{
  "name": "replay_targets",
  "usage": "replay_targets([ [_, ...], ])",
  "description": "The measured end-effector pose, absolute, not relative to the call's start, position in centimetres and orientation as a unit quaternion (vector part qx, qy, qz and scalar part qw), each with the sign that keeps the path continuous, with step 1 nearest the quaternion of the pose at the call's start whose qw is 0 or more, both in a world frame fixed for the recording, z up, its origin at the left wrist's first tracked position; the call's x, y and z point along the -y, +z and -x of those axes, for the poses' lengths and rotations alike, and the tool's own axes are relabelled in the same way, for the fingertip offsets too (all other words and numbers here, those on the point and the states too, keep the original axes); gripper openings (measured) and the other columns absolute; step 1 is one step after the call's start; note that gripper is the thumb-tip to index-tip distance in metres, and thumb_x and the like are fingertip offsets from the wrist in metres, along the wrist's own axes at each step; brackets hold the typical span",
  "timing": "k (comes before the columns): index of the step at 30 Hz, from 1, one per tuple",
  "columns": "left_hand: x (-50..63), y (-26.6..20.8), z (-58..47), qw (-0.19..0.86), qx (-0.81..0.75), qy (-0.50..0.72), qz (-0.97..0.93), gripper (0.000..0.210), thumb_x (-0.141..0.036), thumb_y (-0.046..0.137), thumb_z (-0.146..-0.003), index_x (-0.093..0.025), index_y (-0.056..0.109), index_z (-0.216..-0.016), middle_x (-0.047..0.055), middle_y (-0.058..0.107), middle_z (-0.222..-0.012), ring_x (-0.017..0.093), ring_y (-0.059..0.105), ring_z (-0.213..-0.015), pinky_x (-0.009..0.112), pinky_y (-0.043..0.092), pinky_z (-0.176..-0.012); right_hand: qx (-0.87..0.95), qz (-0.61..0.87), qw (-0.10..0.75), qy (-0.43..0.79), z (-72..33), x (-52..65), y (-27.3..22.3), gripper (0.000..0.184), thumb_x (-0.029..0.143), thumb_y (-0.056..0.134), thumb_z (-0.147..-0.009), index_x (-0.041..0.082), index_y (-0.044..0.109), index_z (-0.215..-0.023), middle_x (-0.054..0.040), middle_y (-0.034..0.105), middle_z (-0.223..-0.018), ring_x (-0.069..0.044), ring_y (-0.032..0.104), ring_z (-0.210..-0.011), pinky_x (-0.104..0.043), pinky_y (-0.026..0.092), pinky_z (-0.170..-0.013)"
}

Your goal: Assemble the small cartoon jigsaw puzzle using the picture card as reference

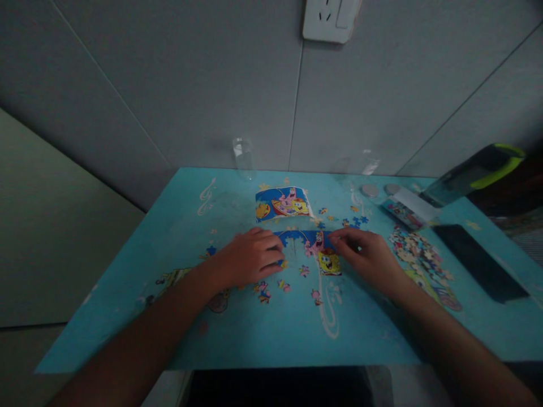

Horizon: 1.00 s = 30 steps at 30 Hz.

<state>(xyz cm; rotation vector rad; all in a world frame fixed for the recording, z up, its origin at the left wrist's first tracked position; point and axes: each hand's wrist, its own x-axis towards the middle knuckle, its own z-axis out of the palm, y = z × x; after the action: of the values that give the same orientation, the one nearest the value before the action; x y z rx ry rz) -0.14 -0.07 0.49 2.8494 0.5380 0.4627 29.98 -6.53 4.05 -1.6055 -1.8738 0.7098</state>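
A partly assembled jigsaw puzzle [314,244] lies on the table, showing a blue top strip, a pink figure and a yellow figure, with a gap in its middle. My left hand [257,255] rests over its left end, fingers loosely spread and covering that part. At the upper right corner, thumb and forefinger of my right hand [367,251] pinch together at a puzzle piece, mostly hidden by the fingertips. Behind the puzzle lies a creased reference picture [282,203] with the same figures. Loose pieces [263,293] are scattered in front of it.
More blue pieces [355,221] lie behind my right hand. At the right are a heap of mixed pieces [419,253], a small picture box [408,209], a dark flat slab [479,263], round lids [369,190] and a leaning bottle [470,175]. A wall bounds the table's back.
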Motion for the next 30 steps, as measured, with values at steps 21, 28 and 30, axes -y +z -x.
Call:
replay_targets([
  [21,0.2,0.3,-0.5,0.167,-0.213,0.153,-0.950,0.011,-0.029,0.062,-0.100,-0.019,0.066,-0.097,0.002,0.069,-0.098,0.018,0.062,-0.094,0.035,0.045,-0.089,0.713,0.585,0.263,0.285,-29.9,6.6,3.7,0.028,0.041,0.054,-0.100,0.022,0.074,-0.103,-0.0033,0.076,-0.083,-0.015,0.062,-0.064,-0.028,0.045,-0.058],
  [28,1.3,0.9,-1.4,0.216,-0.240,0.233,-0.917,0.020,-0.028,0.062,-0.100,-0.021,0.069,-0.117,0.003,0.071,-0.094,0.015,0.065,-0.088,0.033,0.051,-0.087,0.709,0.588,0.255,0.294,-30.0,6.5,3.4,0.027,0.042,0.054,-0.100,0.023,0.073,-0.105,-0.0033,0.075,-0.082,-0.017,0.066,-0.069,-0.029,0.048,-0.059],
  [30,1.7,1.0,-1.7,0.244,-0.245,0.252,-0.904,0.027,-0.026,0.057,-0.102,-0.023,0.066,-0.127,0.005,0.071,-0.101,0.015,0.066,-0.091,0.032,0.053,-0.086,0.711,0.587,0.252,0.294,-30.0,6.4,3.3,0.027,0.041,0.054,-0.100,0.023,0.073,-0.105,-0.0035,0.075,-0.083,-0.018,0.066,-0.070,-0.030,0.049,-0.062],
])
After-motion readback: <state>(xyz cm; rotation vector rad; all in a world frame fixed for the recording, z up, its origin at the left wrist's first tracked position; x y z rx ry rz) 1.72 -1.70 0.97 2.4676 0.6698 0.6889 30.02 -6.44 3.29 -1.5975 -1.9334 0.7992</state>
